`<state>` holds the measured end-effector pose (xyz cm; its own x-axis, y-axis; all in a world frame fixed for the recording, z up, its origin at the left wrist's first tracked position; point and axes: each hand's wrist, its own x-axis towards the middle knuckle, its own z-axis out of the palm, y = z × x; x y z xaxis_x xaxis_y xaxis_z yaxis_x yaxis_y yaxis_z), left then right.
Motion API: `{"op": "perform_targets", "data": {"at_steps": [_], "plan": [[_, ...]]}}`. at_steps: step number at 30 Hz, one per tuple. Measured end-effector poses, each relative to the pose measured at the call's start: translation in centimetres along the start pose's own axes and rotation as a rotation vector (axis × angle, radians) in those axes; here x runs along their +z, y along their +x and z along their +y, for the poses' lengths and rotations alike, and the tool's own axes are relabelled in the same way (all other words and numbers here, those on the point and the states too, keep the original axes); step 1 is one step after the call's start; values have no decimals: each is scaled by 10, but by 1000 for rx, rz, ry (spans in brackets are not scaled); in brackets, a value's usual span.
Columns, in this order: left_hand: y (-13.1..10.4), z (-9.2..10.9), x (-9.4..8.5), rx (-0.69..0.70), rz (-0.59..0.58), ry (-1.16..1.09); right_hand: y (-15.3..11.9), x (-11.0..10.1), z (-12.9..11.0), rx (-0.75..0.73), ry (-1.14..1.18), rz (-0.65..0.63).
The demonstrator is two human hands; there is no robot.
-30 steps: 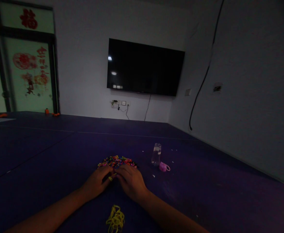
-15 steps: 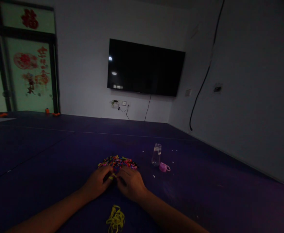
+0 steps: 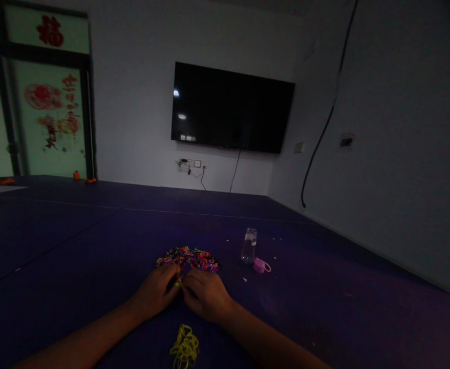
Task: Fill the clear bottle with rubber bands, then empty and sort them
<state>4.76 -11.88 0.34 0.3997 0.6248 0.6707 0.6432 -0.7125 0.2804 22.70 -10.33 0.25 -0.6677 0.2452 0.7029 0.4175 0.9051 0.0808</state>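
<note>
Fingertips nearly meeting, both my hands are in front of a heap of multicoloured rubber bands [image 3: 194,259] on the dark purple table. My left hand [image 3: 156,291] pinches a yellow rubber band [image 3: 178,283]. On the right, my right hand [image 3: 205,293] is closed with its fingertips at the same band and appears to grip it too; the fingers partly hide the band. Closer to me, between my forearms, lies a loose pile of yellow rubber bands [image 3: 185,347].
A clear bottle [image 3: 248,247] stands open to the right of the heap, its pink lid with a loop [image 3: 260,265] beside it. White scraps [image 3: 244,280] dot the purple table [image 3: 94,246]. Small orange objects [image 3: 90,180] lie near the door. A television [image 3: 230,107] hangs on the wall.
My fingertips have shifted slightly around the yellow band, the right hand drawing closer to the left. The heap, pile and bottle stay put; the view has moved a little.
</note>
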Motion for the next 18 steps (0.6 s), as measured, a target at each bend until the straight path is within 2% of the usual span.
{"op": "perform_targets", "data": {"at_steps": [6, 18], "plan": [[-1, -4, 2, 62, 30, 16, -3, 2, 1, -32, -57, -25], [-1, -7, 1, 90, 90, 1, -5, -2, 1, -70, -63, -64]]}}
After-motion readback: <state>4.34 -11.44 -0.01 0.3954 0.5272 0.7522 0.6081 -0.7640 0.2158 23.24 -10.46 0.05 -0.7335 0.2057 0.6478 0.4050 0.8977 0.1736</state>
